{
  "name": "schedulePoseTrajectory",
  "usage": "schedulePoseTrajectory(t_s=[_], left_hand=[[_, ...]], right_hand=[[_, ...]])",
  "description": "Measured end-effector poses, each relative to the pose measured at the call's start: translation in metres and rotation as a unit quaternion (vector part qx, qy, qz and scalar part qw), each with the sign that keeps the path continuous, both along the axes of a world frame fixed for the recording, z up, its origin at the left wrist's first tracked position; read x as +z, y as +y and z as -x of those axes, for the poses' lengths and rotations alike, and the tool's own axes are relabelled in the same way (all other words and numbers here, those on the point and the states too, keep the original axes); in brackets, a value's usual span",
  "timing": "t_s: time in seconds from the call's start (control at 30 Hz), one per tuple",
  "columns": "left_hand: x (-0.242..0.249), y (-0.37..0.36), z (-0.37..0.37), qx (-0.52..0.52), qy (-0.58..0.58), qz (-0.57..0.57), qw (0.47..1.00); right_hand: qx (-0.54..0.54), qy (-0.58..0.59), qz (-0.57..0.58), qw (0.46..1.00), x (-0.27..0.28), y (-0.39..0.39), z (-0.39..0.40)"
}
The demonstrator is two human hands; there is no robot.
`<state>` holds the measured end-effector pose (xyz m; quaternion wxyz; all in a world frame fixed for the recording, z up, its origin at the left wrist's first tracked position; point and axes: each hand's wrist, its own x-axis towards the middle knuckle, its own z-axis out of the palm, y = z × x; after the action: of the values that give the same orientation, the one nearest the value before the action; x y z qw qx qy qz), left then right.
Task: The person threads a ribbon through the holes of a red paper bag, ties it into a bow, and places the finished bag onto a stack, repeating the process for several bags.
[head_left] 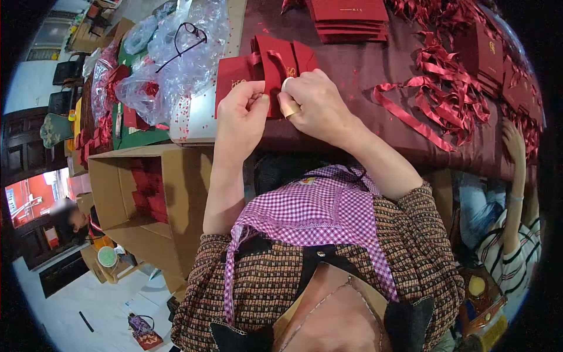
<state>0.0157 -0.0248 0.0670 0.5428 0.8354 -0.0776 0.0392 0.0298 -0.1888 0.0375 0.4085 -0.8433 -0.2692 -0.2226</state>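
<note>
Both hands are at the near edge of the table, over several red cards or envelopes (232,69) with gold print and a red ribbon (277,57) across them. My left hand (241,112) is closed, its thumb pressed to the curled fingers; what it pinches, if anything, is hidden. My right hand (316,107), with a wide gold ring and a white band on its fingers, is closed too, over the right part of the red pieces. Its fingertips and what they grip are hidden from view.
Beyond lies a stack of red envelopes (352,20). Loose red ribbons (434,97) spread at right, near a co-worker's hand (514,141). Clear plastic wrap (199,53) and glasses (190,42) lie at left. An open cardboard box (187,205) with red items stands below the table edge.
</note>
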Motion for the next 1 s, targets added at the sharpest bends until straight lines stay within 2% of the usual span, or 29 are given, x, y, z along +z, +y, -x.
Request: schedulePoseTrajectory(t_s=[0.07, 0.1, 0.23, 0.3, 0.33, 0.4, 0.47, 0.53, 0.57, 0.67, 0.77, 0.8, 0.87, 0.93, 1.0], left_hand=[[0.001, -0.001, 0.001, -0.017, 0.039, 0.015, 0.999], [0.004, -0.003, 0.001, -0.040, -0.009, -0.016, 0.999], [0.016, -0.002, 0.002, -0.074, -0.022, -0.015, 0.997], [0.016, 0.009, -0.002, -0.099, -0.016, 0.007, 0.995], [0.016, 0.009, -0.004, -0.097, -0.020, 0.008, 0.995], [0.015, 0.007, -0.006, -0.135, -0.119, -0.031, 0.983], [0.013, 0.010, -0.008, -0.144, -0.122, -0.056, 0.981], [0.011, 0.014, -0.011, -0.202, -0.106, -0.081, 0.970], [0.011, 0.012, -0.011, -0.199, -0.132, -0.094, 0.966], [0.018, 0.011, -0.010, -0.205, -0.114, -0.105, 0.966], [0.023, 0.010, -0.007, -0.219, -0.131, -0.115, 0.960], [0.023, 0.008, -0.006, -0.218, -0.131, -0.113, 0.960], [0.022, 0.001, -0.002, -0.212, -0.157, -0.095, 0.960], [0.026, 0.000, -0.001, -0.220, -0.166, -0.086, 0.957], [0.027, 0.007, -0.003, -0.251, -0.088, -0.124, 0.956]], right_hand=[[0.015, -0.011, 0.029, 0.999, 0.006, -0.003, -0.003], [0.030, -0.021, 0.058, 0.998, 0.010, -0.004, -0.004], [0.067, 0.041, 0.076, 0.994, 0.023, -0.014, -0.011], [0.140, 0.073, -0.016, 0.987, 0.027, -0.022, -0.013], [0.137, 0.085, -0.018, 0.987, 0.034, -0.025, -0.010], [0.145, 0.070, -0.007, 0.987, 0.029, -0.025, -0.011], [0.153, 0.054, 0.001, 0.987, 0.023, -0.024, -0.009], [0.141, 0.027, 0.019, 0.989, 0.025, -0.025, -0.005], [0.129, 0.004, 0.035, 0.991, 0.025, -0.025, -0.002], [0.174, 0.086, 0.114, 0.974, 0.043, -0.042, -0.004], [0.158, 0.179, 0.004, 0.971, 0.069, -0.050, -0.007], [0.101, -0.034, 0.019, 0.994, 0.066, -0.051, -0.009], [0.117, -0.123, 0.073, 0.983, 0.071, -0.043, -0.008], [0.122, -0.136, 0.094, 0.979, 0.061, -0.040, -0.012], [0.194, -0.096, 0.114, 0.970, 0.059, -0.045, -0.015]])
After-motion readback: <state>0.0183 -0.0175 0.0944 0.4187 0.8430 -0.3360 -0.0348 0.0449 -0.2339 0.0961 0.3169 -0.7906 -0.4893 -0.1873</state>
